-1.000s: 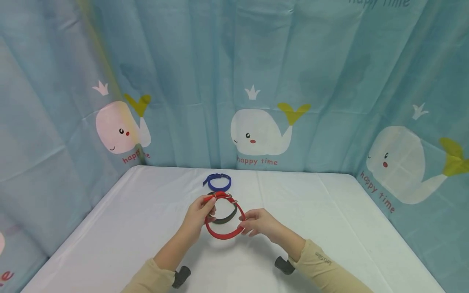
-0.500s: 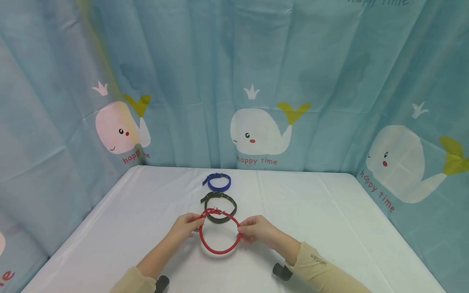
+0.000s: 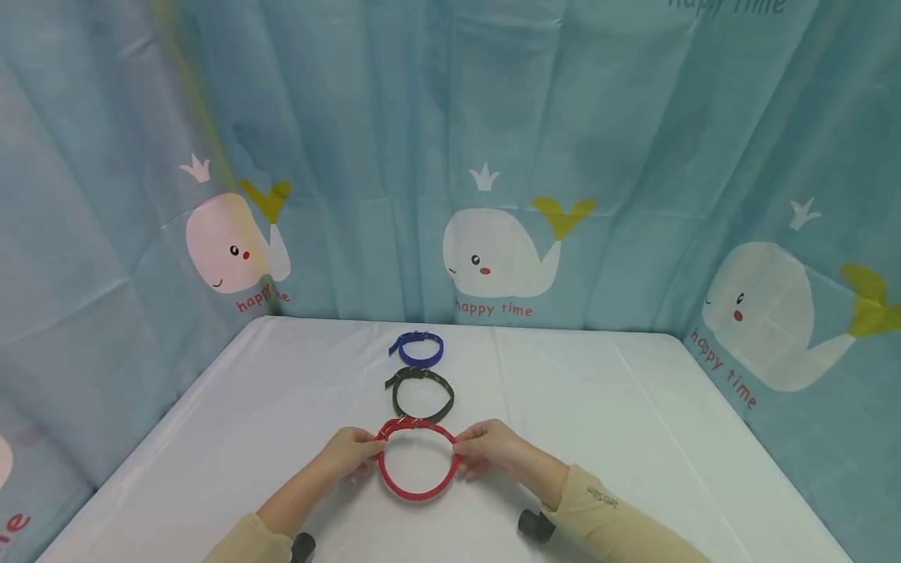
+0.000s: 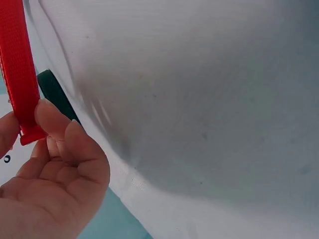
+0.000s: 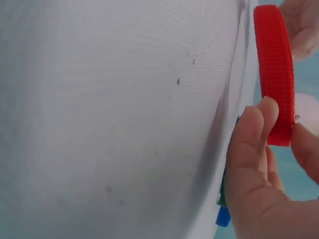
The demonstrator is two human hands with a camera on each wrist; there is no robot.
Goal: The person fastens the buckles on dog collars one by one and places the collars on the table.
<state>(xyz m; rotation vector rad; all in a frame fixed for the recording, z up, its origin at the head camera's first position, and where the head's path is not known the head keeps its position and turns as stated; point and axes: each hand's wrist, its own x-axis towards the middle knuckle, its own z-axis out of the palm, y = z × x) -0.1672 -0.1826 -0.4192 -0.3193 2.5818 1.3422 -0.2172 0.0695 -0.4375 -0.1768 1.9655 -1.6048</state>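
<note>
A red buckled collar (image 3: 418,496), closed into a ring, is held between both hands just above the white table, in front of a dark green collar. My left hand (image 3: 346,453) pinches its left side near the metal buckle. On the opposite side my right hand (image 3: 496,450) pinches the band between thumb and fingers. In the left wrist view the red strap (image 4: 19,64) passes between thumb and fingertips. The right wrist view shows the red band (image 5: 276,69) gripped the same way, with the other hand beyond it.
The dark green collar (image 3: 445,410) lies on the white table (image 3: 598,407) directly behind the red one. Farther back lies a blue collar (image 3: 422,363), also ring-shaped. A blue curtain (image 3: 394,156) with whale prints hangs behind and beside the table.
Both hands have brought the red collar down and toward me, slightly left. It overlapped the green collar before, which now shows almost whole. My left hand has shifted left and lower.
</note>
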